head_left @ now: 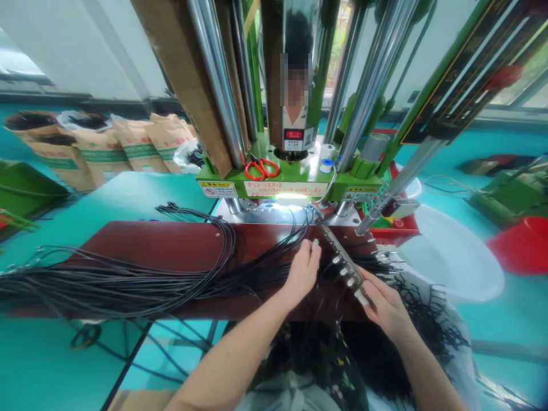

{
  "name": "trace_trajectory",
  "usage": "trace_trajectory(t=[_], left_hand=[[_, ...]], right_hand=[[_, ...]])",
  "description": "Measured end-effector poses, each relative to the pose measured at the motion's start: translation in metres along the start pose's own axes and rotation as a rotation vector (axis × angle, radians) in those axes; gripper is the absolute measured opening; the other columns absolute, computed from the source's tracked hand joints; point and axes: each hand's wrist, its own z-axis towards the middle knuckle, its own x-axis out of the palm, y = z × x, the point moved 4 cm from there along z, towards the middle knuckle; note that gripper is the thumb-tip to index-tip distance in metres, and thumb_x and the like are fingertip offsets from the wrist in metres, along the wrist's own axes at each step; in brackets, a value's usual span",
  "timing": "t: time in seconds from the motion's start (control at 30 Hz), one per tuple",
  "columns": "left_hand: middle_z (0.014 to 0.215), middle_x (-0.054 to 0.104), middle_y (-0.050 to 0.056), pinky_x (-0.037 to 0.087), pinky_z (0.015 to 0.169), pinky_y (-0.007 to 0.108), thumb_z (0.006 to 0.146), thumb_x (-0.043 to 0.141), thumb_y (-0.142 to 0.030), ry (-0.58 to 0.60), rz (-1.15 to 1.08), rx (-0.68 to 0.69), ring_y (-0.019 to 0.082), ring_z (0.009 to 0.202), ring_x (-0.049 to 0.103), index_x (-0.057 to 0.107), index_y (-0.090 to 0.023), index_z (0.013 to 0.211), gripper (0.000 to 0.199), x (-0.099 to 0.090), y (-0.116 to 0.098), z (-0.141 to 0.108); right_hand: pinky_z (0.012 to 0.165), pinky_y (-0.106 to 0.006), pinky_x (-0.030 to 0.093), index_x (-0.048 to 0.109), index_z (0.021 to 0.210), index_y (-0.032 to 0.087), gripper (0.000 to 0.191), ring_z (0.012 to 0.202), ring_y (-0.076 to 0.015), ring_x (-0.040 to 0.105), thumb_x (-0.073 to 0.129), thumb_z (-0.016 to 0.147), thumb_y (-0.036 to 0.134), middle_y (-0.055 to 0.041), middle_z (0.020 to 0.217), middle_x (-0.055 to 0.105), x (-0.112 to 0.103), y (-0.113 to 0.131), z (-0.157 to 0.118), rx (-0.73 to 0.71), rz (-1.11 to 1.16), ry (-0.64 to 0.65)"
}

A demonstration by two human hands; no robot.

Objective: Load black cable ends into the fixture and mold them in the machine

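My right hand (383, 302) is wrapped round the near end of a long metal bar (342, 254) that slants up and left towards the lit machine bed. Small silvery connectors sit along the bar's left side. Left of the bar, my left hand (303, 265) is closed in a pinch on a small pale connector (315, 242). Thin black cables (295, 228) run from the bar's far end across the brown work board (162, 237). A thick bundle of black cables (128, 291) lies on the board's left part.
A green press (265, 185) with steel columns stands ahead, orange-handled scissors (262, 169) and a blue spool (326, 165) on it. At right are a white basin (454, 257), a red bucket (522, 245) and piled black cable ends (432, 319). Filled sacks (98, 154) stand at back left.
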Motion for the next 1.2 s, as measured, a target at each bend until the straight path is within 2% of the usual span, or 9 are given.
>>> trace_trajectory(t=[0.1, 0.3, 0.43, 0.63, 0.73, 0.8, 0.9, 1.03, 1.2], left_hand=[[0.055, 0.040, -0.006, 0.029, 0.055, 0.021, 0.075, 0.052, -0.033, 0.071, 0.165, 0.149, 0.007, 0.053, 0.035, 0.040, -0.018, 0.062, 0.023, 0.006, -0.002, 0.001], [0.052, 0.038, -0.007, 0.027, 0.053, 0.020, 0.070, 0.055, -0.029, 0.070, 0.157, 0.122, 0.007, 0.051, 0.032, 0.043, -0.017, 0.062, 0.019, 0.008, 0.004, 0.004], [0.052, 0.038, -0.006, 0.027, 0.052, 0.020, 0.070, 0.055, -0.029, 0.062, 0.162, 0.110, 0.007, 0.050, 0.033, 0.042, -0.017, 0.061, 0.019, 0.006, 0.006, 0.005], [0.052, 0.038, -0.007, 0.028, 0.051, 0.020, 0.068, 0.056, -0.028, 0.090, 0.140, 0.062, 0.007, 0.050, 0.034, 0.040, -0.017, 0.060, 0.022, 0.003, 0.005, 0.004], [0.055, 0.041, -0.005, 0.030, 0.053, 0.021, 0.073, 0.053, -0.037, 0.114, 0.130, 0.083, 0.008, 0.052, 0.037, 0.042, -0.016, 0.063, 0.025, 0.001, 0.000, 0.005], [0.057, 0.042, -0.004, 0.031, 0.054, 0.021, 0.080, 0.041, -0.044, 0.107, 0.110, 0.098, 0.009, 0.054, 0.039, 0.046, -0.016, 0.068, 0.030, -0.001, -0.001, 0.006], [0.056, 0.039, -0.004, 0.031, 0.053, 0.021, 0.086, 0.026, -0.044, 0.125, 0.095, 0.103, 0.009, 0.053, 0.038, 0.044, -0.018, 0.070, 0.035, -0.004, 0.000, 0.007], [0.057, 0.038, -0.005, 0.029, 0.052, 0.021, 0.084, 0.035, -0.041, 0.208, 0.153, 0.098, 0.008, 0.052, 0.037, 0.035, -0.018, 0.062, 0.031, -0.002, 0.005, 0.008], [0.056, 0.037, -0.005, 0.026, 0.052, 0.021, 0.084, 0.036, -0.040, 0.235, 0.180, 0.100, 0.007, 0.052, 0.034, 0.034, -0.018, 0.061, 0.032, -0.002, 0.004, 0.010]], right_hand=[[0.043, -0.017, 0.036, 0.066, 0.101, 0.025, 0.050, 0.057, -0.0100, 0.048, 0.071, 0.057, 0.048, -0.0032, 0.078, 0.061, 0.003, 0.002, -0.003, -0.021, 0.008, -0.011], [0.044, -0.018, 0.038, 0.066, 0.100, 0.025, 0.048, 0.059, -0.0111, 0.051, 0.070, 0.059, 0.049, -0.0039, 0.082, 0.063, 0.007, 0.003, -0.005, -0.016, -0.015, 0.043], [0.040, -0.018, 0.037, 0.062, 0.109, 0.024, 0.053, 0.053, -0.0102, 0.050, 0.065, 0.063, 0.052, -0.0047, 0.080, 0.063, 0.001, -0.003, 0.001, -0.067, -0.099, 0.079], [0.045, -0.022, 0.042, 0.052, 0.122, 0.025, 0.055, 0.060, -0.0138, 0.052, 0.056, 0.073, 0.050, -0.0046, 0.081, 0.063, -0.003, -0.010, 0.008, -0.151, -0.323, 0.240], [0.044, -0.021, 0.040, 0.057, 0.116, 0.025, 0.052, 0.059, -0.0123, 0.051, 0.059, 0.070, 0.050, -0.0042, 0.085, 0.062, -0.001, -0.008, 0.004, -0.090, -0.204, 0.179], [0.044, -0.019, 0.038, 0.060, 0.110, 0.025, 0.051, 0.057, -0.0102, 0.048, 0.063, 0.066, 0.050, -0.0026, 0.082, 0.062, 0.000, -0.005, 0.001, -0.044, -0.111, 0.112], [0.044, -0.016, 0.036, 0.063, 0.106, 0.026, 0.049, 0.057, -0.0090, 0.047, 0.067, 0.063, 0.049, -0.0007, 0.076, 0.061, -0.001, -0.003, -0.001, -0.001, -0.049, 0.062], [0.045, -0.018, 0.038, 0.061, 0.108, 0.025, 0.051, 0.063, -0.0120, 0.051, 0.066, 0.064, 0.049, -0.0041, 0.084, 0.062, -0.004, -0.004, 0.003, 0.017, -0.064, 0.124], [0.042, -0.018, 0.038, 0.060, 0.112, 0.023, 0.052, 0.065, -0.0142, 0.054, 0.064, 0.067, 0.049, -0.0072, 0.090, 0.062, -0.005, -0.005, 0.005, -0.033, -0.108, 0.159]])
